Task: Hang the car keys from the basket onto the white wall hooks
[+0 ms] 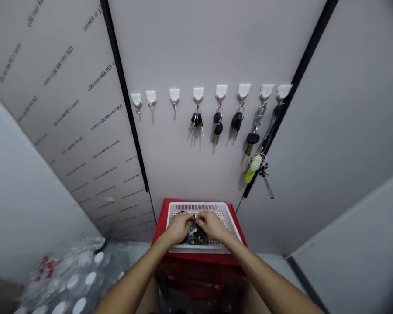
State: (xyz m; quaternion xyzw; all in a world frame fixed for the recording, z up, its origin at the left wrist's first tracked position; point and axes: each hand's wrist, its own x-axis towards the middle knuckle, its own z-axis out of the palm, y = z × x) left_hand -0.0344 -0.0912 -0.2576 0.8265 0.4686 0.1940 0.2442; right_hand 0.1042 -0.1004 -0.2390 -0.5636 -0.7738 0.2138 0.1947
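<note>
1. Head view: a red surface (158, 229) stands in front of me, close against a pale, smooth wall (183, 52), and it carries a white basket (199, 249).
2. On my left, a grey panel (62, 87) is covered in slanting rows of repeated dark lettering; a plain grey panel (340, 131) closes in on my right. Black strips run down the seams on both sides of the wall.
3. Eight white hooks (198, 93) line the wall above the basket. From the five on the right hang keys (218, 126), metal with black heads, one set on a silvery chain. The set furthest right has a pale green and yellow charm (253, 168) and a pink loop.
4. At my lower left, clear bottles (74, 282) with round white caps stand packed together under crinkled, shiny plastic with red print, beside my left forearm.
5. The basket is rectangular, with a slotted rim and a perforated bottom. A jumbled dark and metallic pile (196, 235) lies inside it.
6. My left hand (177, 227) and right hand (212, 224) meet over the pile, fingers curled in narrowly and nearly together; I cannot tell what they grip, if anything.
</note>
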